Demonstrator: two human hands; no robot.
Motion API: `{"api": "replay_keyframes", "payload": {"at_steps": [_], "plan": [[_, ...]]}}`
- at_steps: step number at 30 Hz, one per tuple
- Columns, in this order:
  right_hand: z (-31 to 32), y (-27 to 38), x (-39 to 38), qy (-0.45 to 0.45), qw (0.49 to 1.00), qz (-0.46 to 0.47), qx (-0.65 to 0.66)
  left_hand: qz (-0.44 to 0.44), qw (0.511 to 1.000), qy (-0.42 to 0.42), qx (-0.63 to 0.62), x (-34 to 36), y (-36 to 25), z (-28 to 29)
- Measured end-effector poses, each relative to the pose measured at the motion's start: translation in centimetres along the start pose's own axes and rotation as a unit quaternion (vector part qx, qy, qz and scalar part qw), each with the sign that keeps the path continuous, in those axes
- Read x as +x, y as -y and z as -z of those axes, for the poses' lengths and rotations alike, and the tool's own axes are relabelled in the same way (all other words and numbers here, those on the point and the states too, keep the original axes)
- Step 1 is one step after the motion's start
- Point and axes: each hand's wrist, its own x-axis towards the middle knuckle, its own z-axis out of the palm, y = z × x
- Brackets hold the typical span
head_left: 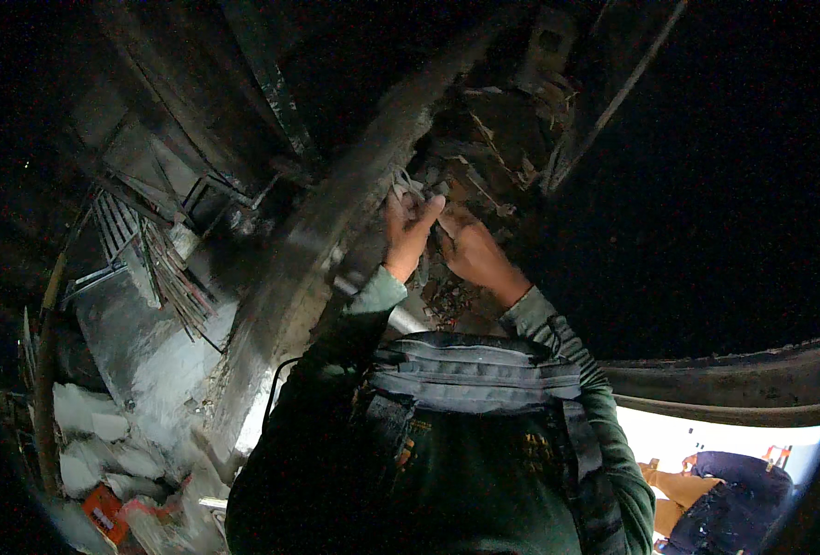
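My left hand (410, 231) is raised at the edge of a long, rough concrete ledge (354, 157), its fingers curled on a small pale grey object (406, 180) that I cannot identify clearly. Just right of it, my right hand (474, 254) is closed, fingertips partly hidden beside the left thumb; what they hold is too small and dark to make out. Both hands are over a narrow gap filled with broken rubble and debris (488, 148).
Metal bars and thin rods (169, 268) lie on a grey slab (114, 324) at left. Pale sacks (95, 462) and an orange-red item (104, 513) sit lower left. Darkness fills the upper right. Beyond a curved edge (724, 388), dark and mustard cloths (733, 504) show in bright light.
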Motion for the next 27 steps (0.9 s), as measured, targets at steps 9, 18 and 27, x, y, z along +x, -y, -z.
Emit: {"api": "replay_keyframes", "payload": {"at_steps": [9,18,27], "plan": [[-1.1,0.6,1.6,-0.059,0.975,-0.059,0.206,0.116,0.985,-0.096,-0.084,3.1,1.5,3.6],[-3.5,0.9,0.8,-0.109,0.978,-0.022,0.175,0.065,0.966,-0.131,-0.215,3.4,-2.9,2.1],[-4.0,0.3,0.2,-0.059,0.981,-0.041,0.182,0.058,0.952,-0.070,-0.292,4.5,-3.3,2.2]]}}
